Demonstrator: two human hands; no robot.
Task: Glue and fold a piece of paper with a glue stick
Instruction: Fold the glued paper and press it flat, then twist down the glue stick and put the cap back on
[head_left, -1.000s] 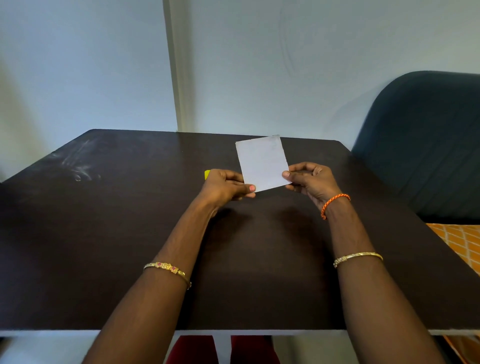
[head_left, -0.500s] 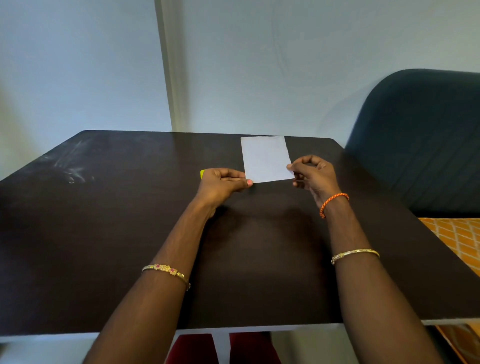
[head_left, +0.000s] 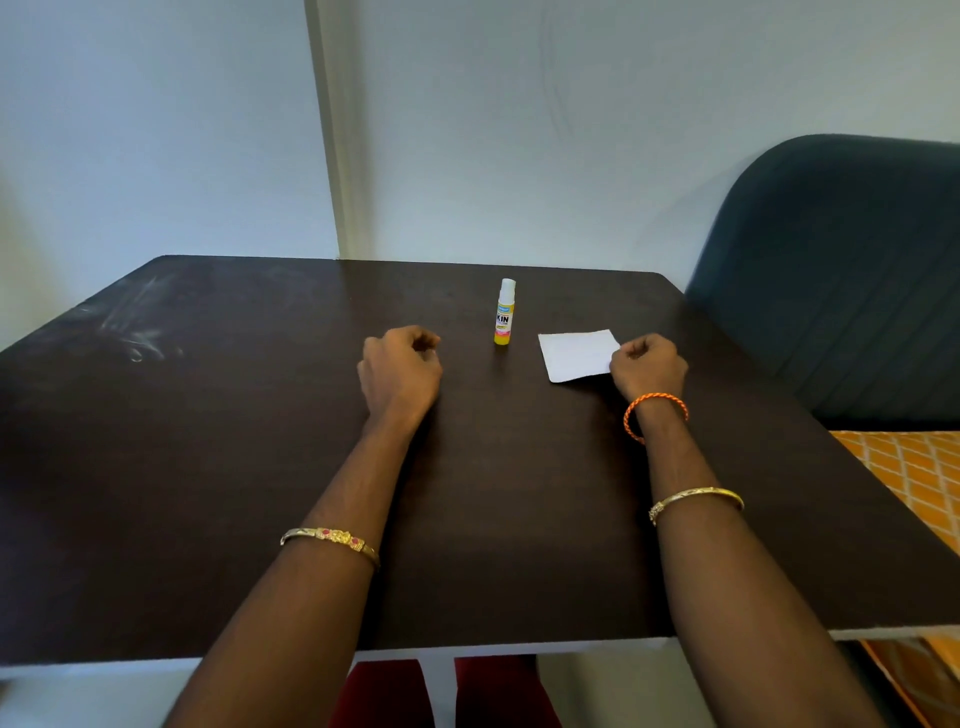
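The glue stick (head_left: 505, 312) stands upright and capped on the dark table (head_left: 208, 467), just above the centre of the frame, between the two hands and apart from both. The left hand (head_left: 399, 370), left of centre, rests on the table with fingers loosely curled and holds nothing. The white paper (head_left: 576, 355) lies flat right of centre, and the right hand (head_left: 648, 366) rests at its right edge with fingers curled; whether they pinch the paper cannot be told.
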